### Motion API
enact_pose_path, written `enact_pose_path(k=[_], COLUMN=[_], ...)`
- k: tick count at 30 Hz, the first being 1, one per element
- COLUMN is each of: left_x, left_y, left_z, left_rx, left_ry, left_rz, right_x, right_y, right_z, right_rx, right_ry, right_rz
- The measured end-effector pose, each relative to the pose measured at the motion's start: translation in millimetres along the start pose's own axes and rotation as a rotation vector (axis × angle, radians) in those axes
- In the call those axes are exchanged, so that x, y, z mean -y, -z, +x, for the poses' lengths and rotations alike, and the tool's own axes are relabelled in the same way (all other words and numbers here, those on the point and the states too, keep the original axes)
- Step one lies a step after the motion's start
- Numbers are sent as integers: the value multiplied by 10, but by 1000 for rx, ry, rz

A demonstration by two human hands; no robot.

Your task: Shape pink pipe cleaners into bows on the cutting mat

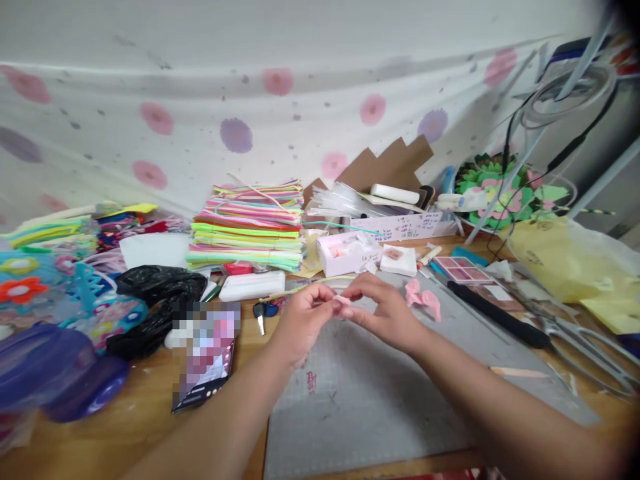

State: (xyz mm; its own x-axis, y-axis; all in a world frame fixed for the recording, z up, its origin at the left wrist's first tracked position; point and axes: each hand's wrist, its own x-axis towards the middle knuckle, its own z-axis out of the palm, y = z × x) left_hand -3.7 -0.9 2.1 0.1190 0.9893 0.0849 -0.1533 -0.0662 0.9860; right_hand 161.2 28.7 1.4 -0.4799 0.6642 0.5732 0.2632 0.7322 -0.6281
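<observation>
Above the back part of a grey cutting mat (360, 400), my left hand (310, 319) and my right hand (385, 310) meet fingertip to fingertip. Both pinch a small pale pink piece (342, 300), mostly covered by the fingers, so its exact kind cannot be made out. Just right of my right hand, a curled pink fuzzy piece (423, 299) lies on the mat. Behind the hands stands a small white box (350, 253) with pinkish bits inside.
Bundles of colourful pipe cleaners (245, 227) are stacked at the back. A phone (207, 360), keys (260, 317) and a black plastic bag (160, 293) lie left. Large scissors (585, 347), a black-handled tool (495, 313) and a pink palette (463, 270) are on the right.
</observation>
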Motion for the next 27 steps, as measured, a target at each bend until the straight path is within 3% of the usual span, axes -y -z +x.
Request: enact_pose_path(k=[3,7,13,21,27], left_x=[25,57,106,156,173], left_y=[26,46,66,30,-4], left_z=[21,35,41,-28,-56], left_rx=[48,167,206,298,387], left_ry=[-15,-52,-96,-179,-150], left_rz=[58,180,312,89,-81], right_x=[-46,-109,-112,-53,62], right_y=[-42,-136,-73,-127,-161], right_z=[47,37,35,-24,-41], right_rx=[18,-127,-17,-111,-152], right_ry=[29,-132,-185,-8,67], right_rz=[-39,47,237,78,180])
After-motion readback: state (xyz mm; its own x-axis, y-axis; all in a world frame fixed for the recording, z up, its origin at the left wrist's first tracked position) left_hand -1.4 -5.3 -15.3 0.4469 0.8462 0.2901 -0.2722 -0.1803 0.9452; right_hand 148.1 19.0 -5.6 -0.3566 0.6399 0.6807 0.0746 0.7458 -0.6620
